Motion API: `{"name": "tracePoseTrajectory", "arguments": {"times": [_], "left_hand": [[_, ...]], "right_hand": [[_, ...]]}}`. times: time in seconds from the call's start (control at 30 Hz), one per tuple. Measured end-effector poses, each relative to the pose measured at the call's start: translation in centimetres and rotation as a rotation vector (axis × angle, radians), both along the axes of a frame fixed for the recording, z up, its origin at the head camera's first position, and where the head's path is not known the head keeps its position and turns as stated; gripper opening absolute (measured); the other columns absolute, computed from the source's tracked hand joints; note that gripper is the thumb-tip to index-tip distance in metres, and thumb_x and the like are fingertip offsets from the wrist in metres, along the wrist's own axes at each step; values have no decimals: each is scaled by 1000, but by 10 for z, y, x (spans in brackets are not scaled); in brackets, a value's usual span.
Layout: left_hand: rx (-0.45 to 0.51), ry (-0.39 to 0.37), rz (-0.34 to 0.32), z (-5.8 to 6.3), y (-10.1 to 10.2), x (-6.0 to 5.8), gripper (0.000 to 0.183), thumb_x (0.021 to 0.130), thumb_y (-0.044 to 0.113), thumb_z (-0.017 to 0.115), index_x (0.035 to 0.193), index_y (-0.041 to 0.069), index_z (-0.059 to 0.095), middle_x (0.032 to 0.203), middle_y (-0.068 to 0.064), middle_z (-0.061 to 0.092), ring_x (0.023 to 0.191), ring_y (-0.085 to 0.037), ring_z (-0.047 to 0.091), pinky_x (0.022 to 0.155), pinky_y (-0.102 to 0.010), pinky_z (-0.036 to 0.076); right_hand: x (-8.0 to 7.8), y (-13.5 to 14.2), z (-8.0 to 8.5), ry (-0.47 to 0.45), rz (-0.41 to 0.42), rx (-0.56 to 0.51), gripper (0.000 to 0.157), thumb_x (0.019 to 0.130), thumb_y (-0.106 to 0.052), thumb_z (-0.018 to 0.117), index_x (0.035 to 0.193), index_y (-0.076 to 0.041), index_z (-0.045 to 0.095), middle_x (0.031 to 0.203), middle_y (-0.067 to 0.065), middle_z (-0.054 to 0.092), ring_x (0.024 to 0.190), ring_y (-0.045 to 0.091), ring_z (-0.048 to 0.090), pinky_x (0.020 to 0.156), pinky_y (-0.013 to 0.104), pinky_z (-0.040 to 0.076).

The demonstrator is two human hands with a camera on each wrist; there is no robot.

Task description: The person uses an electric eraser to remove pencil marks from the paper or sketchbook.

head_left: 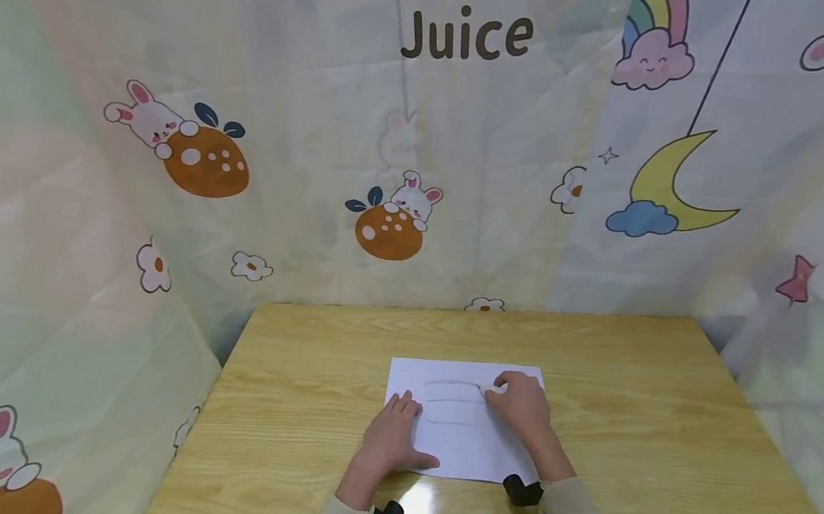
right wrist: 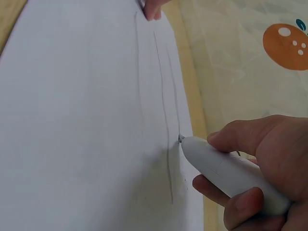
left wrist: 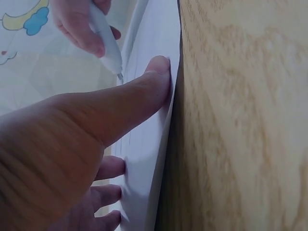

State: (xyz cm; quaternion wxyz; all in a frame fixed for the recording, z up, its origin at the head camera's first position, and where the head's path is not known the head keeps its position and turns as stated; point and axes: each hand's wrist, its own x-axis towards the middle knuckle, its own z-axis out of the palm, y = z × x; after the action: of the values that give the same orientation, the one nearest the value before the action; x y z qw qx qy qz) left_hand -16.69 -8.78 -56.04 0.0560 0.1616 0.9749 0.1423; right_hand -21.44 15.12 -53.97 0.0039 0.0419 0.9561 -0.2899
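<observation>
A white sheet of paper (head_left: 462, 455) lies on the table, with a few long grey pencil lines (right wrist: 166, 115) across it. My right hand (head_left: 526, 405) grips a thick white electric eraser (right wrist: 219, 168), its thin tip at the end of the outermost line. Small dark specks show on the paper just beyond that tip. At the sheet's left side rests my left hand (head_left: 393, 437), fingers spread and thumb extended along the near edge. In the left wrist view that thumb (left wrist: 154, 79) presses on the paper, whose edge lifts slightly from the wood.
The wooden table (head_left: 290, 412) reaches back to a printed curtain (head_left: 298, 195) with rabbits, fruit and a moon. Black wrist cameras (head_left: 523, 491) sit at both wrists, close to the near edge of the sheet.
</observation>
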Motion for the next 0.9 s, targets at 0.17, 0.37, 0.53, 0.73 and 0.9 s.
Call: {"name": "tracePoseTrajectory", "arguments": {"times": [0.17,0.37,0.53,0.73,0.9], "left_hand": [[7,7,-4,0,0,1,92,63,59,84,130,3,54,147,-22,40,137,-38,35,110,-45,33],[-9,-18,-15,-4,2,4,92,63,61,83,130,4,54,148,-21,39,137,-38,34,110,-45,33],[-12,20,-22,0,3,0,91,63,60,83,129,4,55,147,-21,41,136,-38,36,109,-43,35],[-20,17,-26,5,1,-1,89,63,59,84,128,4,55,146,-22,41,135,-39,36,109,-44,35],[-44,8,-20,4,0,-1,90,64,60,83,129,5,54,147,-21,41,136,-38,36,110,-42,34]], "right_hand": [[1,0,3,2,15,8,26,81,-25,75,95,-3,72,93,13,70,75,25,63,63,44,54],[12,3,1,-28,4,9,28,82,-24,74,98,-2,72,96,16,69,77,26,63,64,44,54],[8,4,1,-3,8,5,29,83,-25,73,100,-2,71,98,16,69,79,26,63,65,44,54],[10,4,3,-34,5,1,29,82,-26,74,100,-3,72,96,15,69,71,22,60,58,40,52],[8,1,3,-1,13,-22,29,83,-25,73,100,-2,71,96,15,70,72,23,62,59,42,53]]}}
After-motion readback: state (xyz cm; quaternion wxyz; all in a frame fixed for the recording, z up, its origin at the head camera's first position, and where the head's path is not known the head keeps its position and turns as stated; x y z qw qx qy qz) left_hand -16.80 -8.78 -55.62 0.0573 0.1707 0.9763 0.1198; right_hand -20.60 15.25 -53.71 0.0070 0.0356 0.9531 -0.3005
